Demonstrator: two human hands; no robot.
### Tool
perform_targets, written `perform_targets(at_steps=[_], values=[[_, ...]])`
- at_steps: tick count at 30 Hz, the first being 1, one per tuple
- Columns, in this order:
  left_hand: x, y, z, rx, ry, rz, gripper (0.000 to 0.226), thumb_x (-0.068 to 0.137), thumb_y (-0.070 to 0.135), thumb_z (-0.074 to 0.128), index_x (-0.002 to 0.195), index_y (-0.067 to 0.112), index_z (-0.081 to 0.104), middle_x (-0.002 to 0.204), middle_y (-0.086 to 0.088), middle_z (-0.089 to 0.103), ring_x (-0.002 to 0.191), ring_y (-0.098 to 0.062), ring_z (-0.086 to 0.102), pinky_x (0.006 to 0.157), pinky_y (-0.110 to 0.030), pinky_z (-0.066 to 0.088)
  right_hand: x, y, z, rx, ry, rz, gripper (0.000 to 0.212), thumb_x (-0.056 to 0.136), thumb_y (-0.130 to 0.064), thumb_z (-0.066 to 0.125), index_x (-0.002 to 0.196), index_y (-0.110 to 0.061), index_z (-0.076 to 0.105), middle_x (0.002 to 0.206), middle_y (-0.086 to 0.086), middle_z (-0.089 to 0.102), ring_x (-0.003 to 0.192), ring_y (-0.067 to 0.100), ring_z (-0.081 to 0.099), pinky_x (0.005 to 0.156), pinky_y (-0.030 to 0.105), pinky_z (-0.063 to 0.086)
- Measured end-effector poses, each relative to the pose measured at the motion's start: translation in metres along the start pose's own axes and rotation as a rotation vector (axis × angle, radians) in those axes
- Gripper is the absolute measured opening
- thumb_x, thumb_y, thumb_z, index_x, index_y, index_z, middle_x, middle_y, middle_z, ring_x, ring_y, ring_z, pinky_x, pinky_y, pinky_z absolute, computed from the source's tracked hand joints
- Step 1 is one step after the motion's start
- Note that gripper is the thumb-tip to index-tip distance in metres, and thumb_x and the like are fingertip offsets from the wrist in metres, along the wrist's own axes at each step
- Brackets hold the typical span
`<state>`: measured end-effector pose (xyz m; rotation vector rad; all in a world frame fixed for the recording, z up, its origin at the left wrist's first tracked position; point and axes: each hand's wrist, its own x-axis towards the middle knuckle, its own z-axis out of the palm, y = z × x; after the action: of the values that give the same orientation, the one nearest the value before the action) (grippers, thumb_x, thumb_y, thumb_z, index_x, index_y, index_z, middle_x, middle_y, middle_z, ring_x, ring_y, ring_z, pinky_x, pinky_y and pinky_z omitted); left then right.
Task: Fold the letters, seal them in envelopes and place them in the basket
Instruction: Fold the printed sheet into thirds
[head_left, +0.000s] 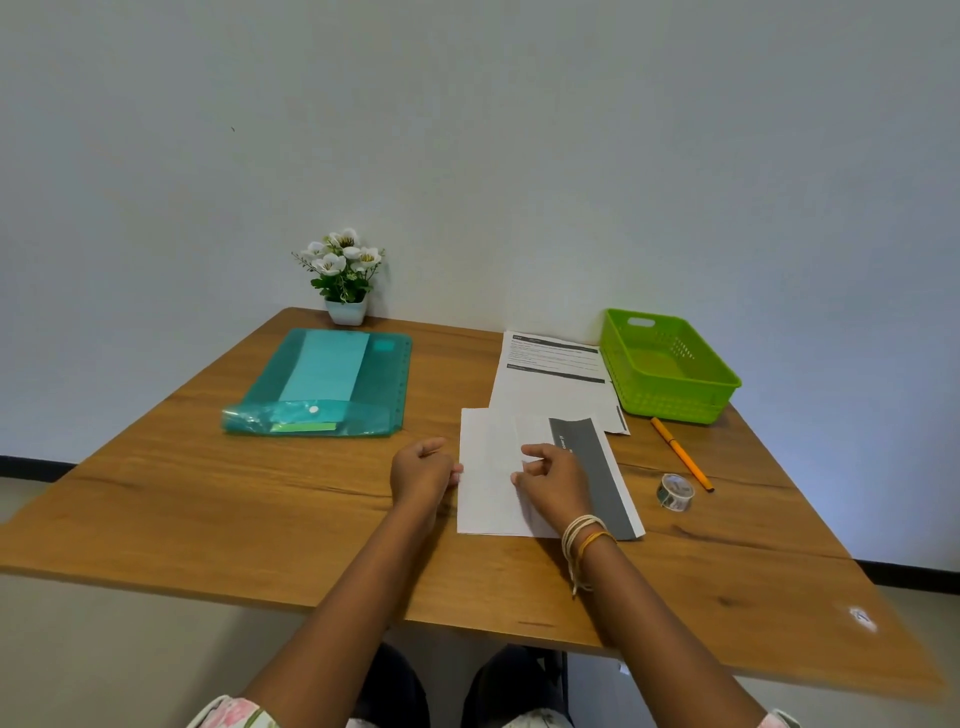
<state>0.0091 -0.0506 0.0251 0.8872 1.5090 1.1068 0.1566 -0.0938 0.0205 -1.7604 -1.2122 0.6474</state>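
On the wooden table (208, 499) a folded letter (491, 467) lies near the front edge, a little right of the middle, with its white back side up and a grey printed band showing along its right side. The left hand (423, 473) rests at the left edge of this letter, fingers curled in, and the fingertips touch the paper edge. The right hand (553, 480) lies on top of the letter, fingers bent, and it seems to pinch a fold of the paper between thumb and forefinger, though I cannot see this grip clearly. On the right wrist there are some thread bracelets (582, 535). A second letter (556, 374), flat and not folded, lies behind the first one, toward the back edge. Just beside it, at the back right corner, stands the green basket (722, 384). In front of the basket, near the right edge, lie an orange pen (681, 453) and a roll of tape (675, 491), close to each other. On the left part of the table lies a teal plastic folder (384, 384) holding a pale envelope (327, 371). A small pot of white flowers (343, 275) stands at the back edge against the wall.
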Motion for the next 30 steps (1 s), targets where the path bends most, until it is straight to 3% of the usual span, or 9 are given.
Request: perform_targets(at_steps=[3, 6, 9, 14, 18, 20, 24, 27, 30], values=[[0.001, -0.003, -0.002, -0.04, 0.037, 0.046, 0.031, 0.091, 0.005, 0.06, 0.12, 0.015, 0.063, 0.106, -0.002, 0.067, 0.082, -0.013, 0.067, 0.069, -0.027, 0.059, 0.003, -0.003, -0.005, 0.19, -0.013, 0.058, 0.035, 0.084, -0.002, 0.063, 0.119, -0.007, 0.063, 0.074, 0.001, 0.061, 0.071, 0.011, 0.058, 0.073, 0.018, 0.05], [-0.001, -0.002, -0.001, -0.021, -0.031, 0.056, 0.027, 0.092, 0.012, 0.061, 0.118, 0.014, 0.064, 0.099, -0.003, 0.07, 0.083, -0.017, 0.069, 0.071, -0.035, 0.061, 0.002, -0.005, -0.008, 0.323, -0.051, 0.122, 0.032, 0.086, -0.002, 0.062, 0.117, -0.007, 0.063, 0.086, 0.003, 0.064, 0.076, 0.011, 0.059, 0.072, 0.02, 0.053], [-0.006, 0.0, -0.002, -0.012, -0.139, 0.048, 0.018, 0.093, 0.022, 0.06, 0.106, 0.011, 0.067, 0.094, -0.005, 0.071, 0.085, -0.022, 0.068, 0.059, -0.028, 0.053, -0.001, -0.002, -0.004, 0.205, -0.028, 0.08, 0.029, 0.086, -0.007, 0.063, 0.116, -0.009, 0.066, 0.102, 0.005, 0.067, 0.088, 0.013, 0.06, 0.087, 0.027, 0.052], [-0.009, -0.004, -0.004, 0.024, -0.167, 0.171, 0.018, 0.094, 0.014, 0.059, 0.109, 0.013, 0.068, 0.101, -0.002, 0.069, 0.086, -0.019, 0.067, 0.061, -0.026, 0.052, -0.014, -0.007, 0.006, -0.123, -0.086, -0.082, 0.031, 0.089, -0.023, 0.062, 0.118, -0.012, 0.065, 0.121, 0.001, 0.061, 0.112, 0.017, 0.056, 0.096, 0.029, 0.047], [-0.015, -0.007, -0.006, -0.025, -0.168, 0.249, 0.02, 0.097, 0.018, 0.053, 0.106, 0.014, 0.071, 0.096, -0.003, 0.073, 0.08, -0.018, 0.069, 0.063, -0.03, 0.056, -0.028, -0.017, 0.007, -0.283, -0.112, -0.199, 0.03, 0.095, -0.034, 0.049, 0.107, -0.012, 0.066, 0.11, -0.001, 0.057, 0.101, 0.015, 0.055, 0.091, 0.031, 0.048], [-0.021, -0.007, -0.006, -0.091, -0.249, 0.256, 0.023, 0.1, 0.021, 0.047, 0.108, 0.018, 0.069, 0.092, 0.0, 0.073, 0.076, -0.016, 0.07, 0.062, -0.03, 0.056, -0.032, -0.022, 0.005, -0.206, -0.179, -0.192, 0.037, 0.098, -0.04, 0.041, 0.108, -0.012, 0.064, 0.102, -0.001, 0.058, 0.091, 0.014, 0.055, 0.083, 0.03, 0.049], [-0.026, -0.017, -0.006, 0.04, -0.429, 0.45, 0.029, 0.102, 0.031, 0.041, 0.119, 0.028, 0.065, 0.107, 0.01, 0.069, 0.096, -0.006, 0.066, 0.074, -0.026, 0.056, -0.027, -0.032, 0.002, 0.156, -0.229, -0.022, 0.044, 0.088, -0.065, 0.04, 0.096, -0.029, 0.065, 0.106, -0.003, 0.065, 0.101, 0.017, 0.061, 0.092, 0.035, 0.049], [-0.03, -0.024, -0.004, 0.256, -0.46, 0.558, 0.028, 0.1, 0.042, 0.041, 0.117, 0.038, 0.063, 0.107, 0.013, 0.068, 0.096, -0.005, 0.063, 0.073, -0.022, 0.054, -0.019, -0.037, -0.007, 0.158, -0.162, 0.115, 0.022, 0.093, -0.04, 0.05, 0.091, -0.023, 0.062, 0.108, 0.009, 0.065, 0.096, 0.025, 0.062, 0.087, 0.038, 0.051], [-0.03, -0.028, 0.0, 0.472, -0.414, 0.633, 0.032, 0.098, 0.045, 0.046, 0.121, 0.033, 0.064, 0.12, 0.012, 0.065, 0.104, -0.005, 0.059, 0.081, -0.023, 0.051, -0.014, -0.032, -0.016, -0.054, -0.068, 0.145, 0.026, 0.093, -0.016, 0.05, 0.118, -0.009, 0.055, 0.12, 0.015, 0.061, 0.102, 0.028, 0.059, 0.077, 0.03, 0.046]])
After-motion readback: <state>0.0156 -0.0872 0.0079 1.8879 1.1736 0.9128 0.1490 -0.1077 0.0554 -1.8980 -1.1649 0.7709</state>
